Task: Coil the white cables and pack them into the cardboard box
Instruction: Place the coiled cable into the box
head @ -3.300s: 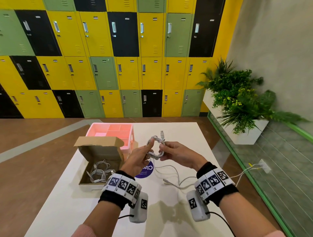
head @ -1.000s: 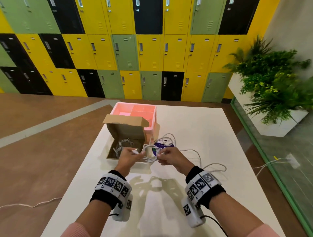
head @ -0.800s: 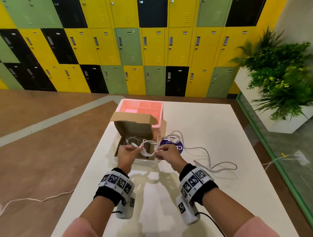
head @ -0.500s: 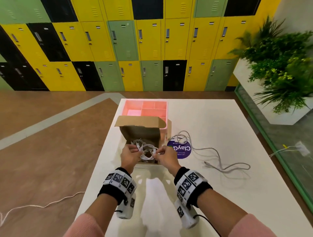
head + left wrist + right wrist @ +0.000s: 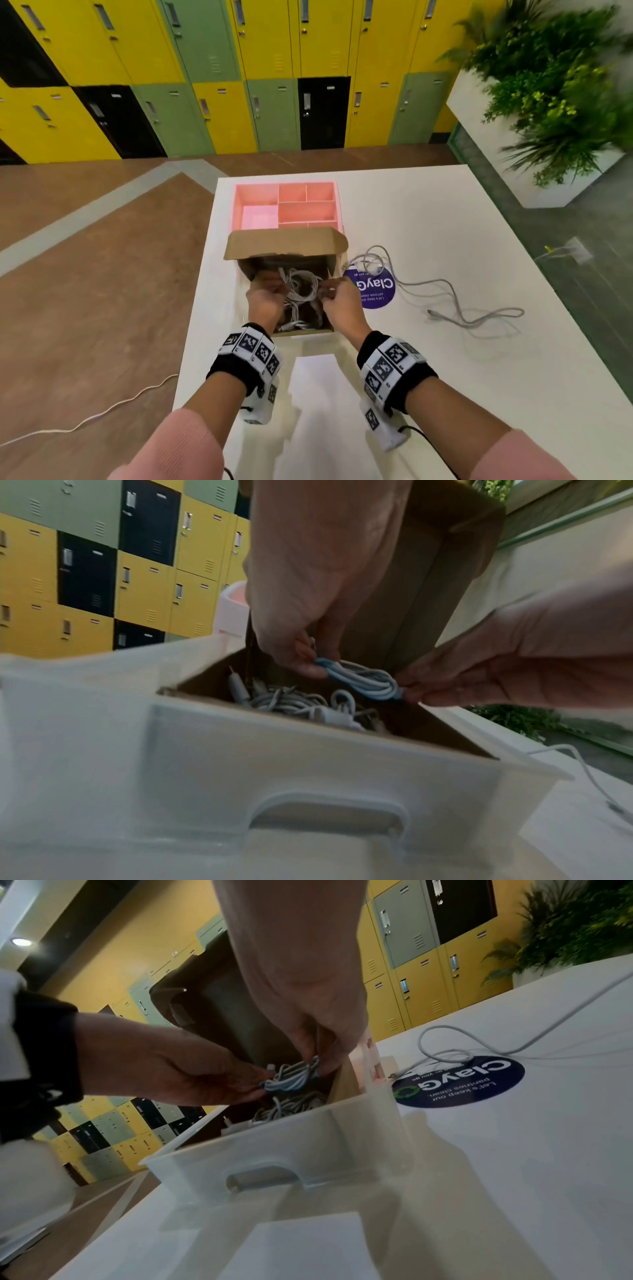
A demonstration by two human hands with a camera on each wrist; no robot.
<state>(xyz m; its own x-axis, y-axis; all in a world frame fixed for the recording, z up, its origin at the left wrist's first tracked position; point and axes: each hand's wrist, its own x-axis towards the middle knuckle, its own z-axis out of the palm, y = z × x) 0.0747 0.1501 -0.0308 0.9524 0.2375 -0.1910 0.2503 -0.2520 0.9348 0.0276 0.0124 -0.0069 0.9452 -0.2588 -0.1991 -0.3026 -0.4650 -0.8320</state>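
A coiled white cable (image 5: 302, 286) hangs just over the open cardboard box (image 5: 286, 242), inside its opening. My left hand (image 5: 274, 291) pinches the coil's left end and my right hand (image 5: 327, 293) pinches its right end. The left wrist view shows the coil (image 5: 359, 681) stretched between my left hand (image 5: 308, 661) and my right hand (image 5: 411, 692). Several coiled cables (image 5: 291, 702) lie in the box below. In the right wrist view my right hand (image 5: 318, 1061) and left hand (image 5: 255, 1081) hold the coil (image 5: 291, 1081).
A loose white cable (image 5: 445, 294) sprawls on the white table (image 5: 445, 377) right of the box, partly over a round blue sticker (image 5: 375, 293). A pink divided tray (image 5: 287, 205) stands behind the box. A translucent bin wall (image 5: 308, 777) fronts the box. Another cable (image 5: 102, 411) lies on the floor.
Both hands carried the coiled cable from mid-air over the table to the box and lowered it into the opening. The loose cable on the table stayed where it was.
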